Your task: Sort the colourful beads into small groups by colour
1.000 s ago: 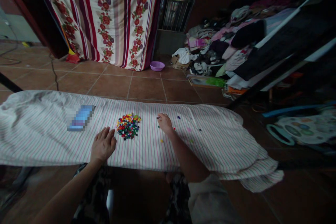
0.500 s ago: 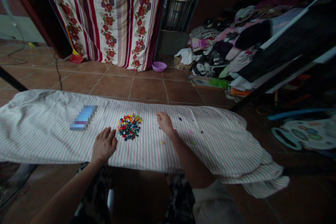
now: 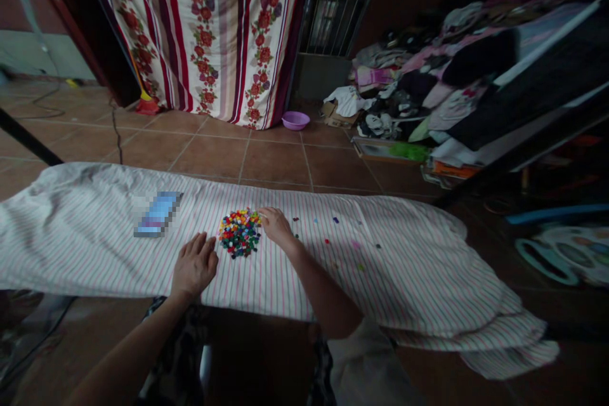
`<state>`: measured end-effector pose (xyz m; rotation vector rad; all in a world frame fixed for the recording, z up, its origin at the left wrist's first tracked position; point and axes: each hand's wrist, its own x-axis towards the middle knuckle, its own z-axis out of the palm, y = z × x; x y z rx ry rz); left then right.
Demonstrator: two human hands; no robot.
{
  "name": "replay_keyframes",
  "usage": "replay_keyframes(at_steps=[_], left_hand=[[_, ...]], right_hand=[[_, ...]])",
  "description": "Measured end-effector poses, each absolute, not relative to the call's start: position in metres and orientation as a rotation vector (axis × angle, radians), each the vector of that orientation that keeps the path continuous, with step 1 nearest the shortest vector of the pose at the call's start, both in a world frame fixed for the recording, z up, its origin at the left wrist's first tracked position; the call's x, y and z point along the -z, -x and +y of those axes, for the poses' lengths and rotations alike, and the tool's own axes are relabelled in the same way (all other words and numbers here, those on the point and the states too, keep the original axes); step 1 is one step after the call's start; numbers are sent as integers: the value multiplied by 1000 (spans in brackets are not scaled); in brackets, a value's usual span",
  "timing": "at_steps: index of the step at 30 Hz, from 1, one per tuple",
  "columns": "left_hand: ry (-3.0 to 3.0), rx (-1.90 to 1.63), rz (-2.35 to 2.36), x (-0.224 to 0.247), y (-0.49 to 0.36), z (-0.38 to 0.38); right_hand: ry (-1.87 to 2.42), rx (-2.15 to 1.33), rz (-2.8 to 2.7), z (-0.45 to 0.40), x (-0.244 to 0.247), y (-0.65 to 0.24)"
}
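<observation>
A pile of small multicoloured beads or blocks point(image 3: 239, 235) lies on a striped cloth point(image 3: 157, 273); their exact kind is too small to tell. My left hand point(image 3: 194, 266) rests flat on the cloth, just left of the pile, its fingers loosely spread and nothing in them. My right hand point(image 3: 277, 226) is at the pile's upper right edge, fingers stretched toward the pieces, with no held piece visible. To its right, several single pieces lie spaced apart, among them a dark blue piece point(image 3: 335, 220), a red piece point(image 3: 327, 242) and a pink piece point(image 3: 356, 245).
A phone-like object with a pixelated screen point(image 3: 159, 212) lies on the cloth at left. Beyond are a tiled floor point(image 3: 204, 155), a floral curtain point(image 3: 223, 32), a purple basin point(image 3: 295, 120) and a heap of clothes point(image 3: 419, 76). A dark bar point(image 3: 28, 136) stands at far left.
My right hand has moved left, from the scattered pieces to the pile's edge, uncovering a brown and a light blue piece. My left hand stays beside the pile. The view has shifted slightly.
</observation>
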<state>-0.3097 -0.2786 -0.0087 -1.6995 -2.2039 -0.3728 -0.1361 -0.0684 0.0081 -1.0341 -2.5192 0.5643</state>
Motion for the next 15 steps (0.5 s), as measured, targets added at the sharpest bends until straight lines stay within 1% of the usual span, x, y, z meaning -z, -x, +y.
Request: replay_keyframes(at_steps=[7,15], left_hand=[[1698,395,-2235,9,310,-278],[1714,429,-2280,6,308,-278]], right_hand=[[955,-555,-2576,-76,-2,154],[872,-586,-2555,-112,-2,144]])
